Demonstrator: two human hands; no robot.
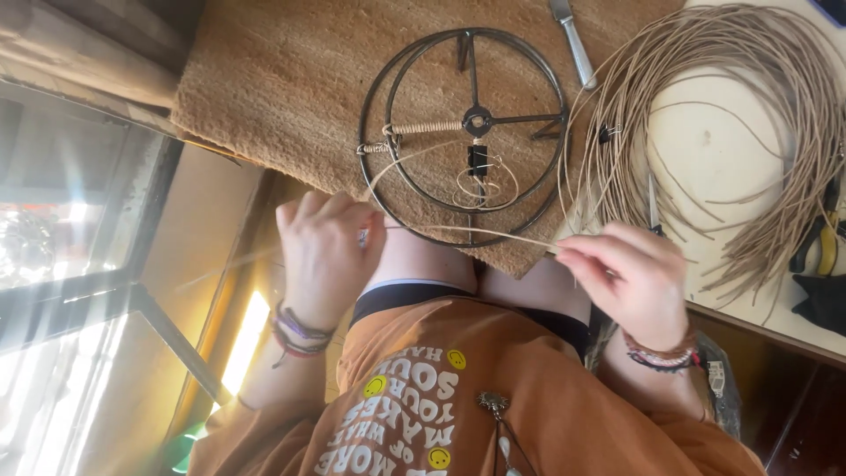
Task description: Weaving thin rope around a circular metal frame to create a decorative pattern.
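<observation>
Over the mat, left hand and right hand each pinch one cane strand beside the frame; no containers visible.

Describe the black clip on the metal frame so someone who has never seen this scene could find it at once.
Start at the round metal frame lying on the brown fibre mat. From its hub, follow the spoke that points toward the person. The binder clip sits on that spoke, small and black, above loose loops of pale cord.
</observation>
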